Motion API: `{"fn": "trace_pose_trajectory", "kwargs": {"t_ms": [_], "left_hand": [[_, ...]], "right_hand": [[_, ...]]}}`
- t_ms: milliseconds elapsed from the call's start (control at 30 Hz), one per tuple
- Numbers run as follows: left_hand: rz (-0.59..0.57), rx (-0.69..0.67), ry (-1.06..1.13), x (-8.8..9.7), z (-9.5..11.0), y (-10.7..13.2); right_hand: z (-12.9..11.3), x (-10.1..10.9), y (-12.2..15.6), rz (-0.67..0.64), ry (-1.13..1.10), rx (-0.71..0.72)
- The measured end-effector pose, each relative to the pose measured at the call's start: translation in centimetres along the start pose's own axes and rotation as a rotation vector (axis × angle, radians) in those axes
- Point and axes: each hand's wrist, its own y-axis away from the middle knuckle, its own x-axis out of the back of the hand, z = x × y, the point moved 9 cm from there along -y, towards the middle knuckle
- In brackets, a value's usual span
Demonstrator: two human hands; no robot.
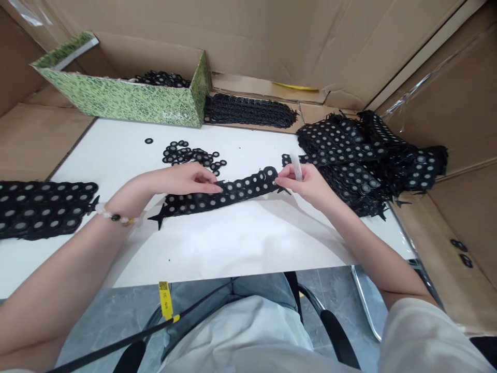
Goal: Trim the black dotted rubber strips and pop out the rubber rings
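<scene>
A white desk [233,248] sits within cardboard panels [248,36], with a green patterned box [116,98] behind it, a heap of black perforated strips [349,155] at its right end and loose black rings [190,155] near the middle. A black strip [221,197] lies on the desk between both hands. The right hand's [298,184] fingers [280,181] are clamped on its far end beside a pale sliver [297,168]; the left hand's [182,181] fingers [212,185] seem together at its edge, though that grip is hard to judge.

Upper garment: a pale grey loose top [236,336] with a wide sleeve [423,336]. Lower garment: blue-grey denim trousers [229,290]. A bracelet [116,216] of pale beads with one black bead is fitted just behind the left hand [182,178]; a black cord [116,344] bearing a yellow printed tag [165,300] crosses the lap.
</scene>
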Motion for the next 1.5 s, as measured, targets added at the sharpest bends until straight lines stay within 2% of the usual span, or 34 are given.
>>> {"fn": "trace_pose_trajectory", "kwargs": {"t_ms": [33, 133, 167, 200, 300, 367, 533, 700, 1000, 1167, 1400, 1500], "left_hand": [[0.072, 0.006, -0.071, 0.0, 0.0, -0.3], [0.400, -0.017, -0.144, 0.3, 1.4, -0.5], [0.478, -0.056, -0.114, 0.0, 2.3, -0.3], [0.497, -0.105, -0.068, -0.7, 3.2, -0.3], [0.425, -0.199, 0.065, -3.1, 4.8, -0.6], [0.383, -0.211, 0.136, -3.9, 4.9, -0.8], [0.380, -0.191, 0.262, -3.8, 3.9, -1.0], [0.381, -0.249, 0.217, -3.7, 4.9, -0.8], [0.395, -0.280, 0.336, -3.7, 4.7, -0.4], [0.421, -0.298, 0.389, -3.7, 5.2, -0.1], [0.466, -0.256, 0.211, -3.4, 3.9, -0.8], [0.468, -0.189, 0.220, -3.4, 2.9, -1.2]], "right_hand": [[0.0, -0.3, 0.0, -0.021, 0.008, -0.017], [0.0, -1.4, 0.4, -0.094, -0.046, -0.074], [0.0, -1.9, 0.6, -0.118, -0.080, -0.091], [0.1, -2.3, 0.8, -0.143, -0.119, -0.108], [0.4, -3.7, 1.3, -0.221, -0.227, -0.158], [0.8, -4.4, 1.7, -0.269, -0.280, -0.188], [1.9, -5.6, 2.0, -0.367, -0.378, -0.251], [1.2, -5.7, 2.2, -0.414, -0.334, -0.192], [-0.2, -5.4, 2.1, -0.362, -0.184, -0.068], [-0.3, -5.8, 2.4, -0.354, -0.137, -0.065], [0.8, -5.3, 2.0, -0.310, -0.358, -0.144], [1.2, -4.8, 1.6, -0.259, -0.443, -0.170]]}}
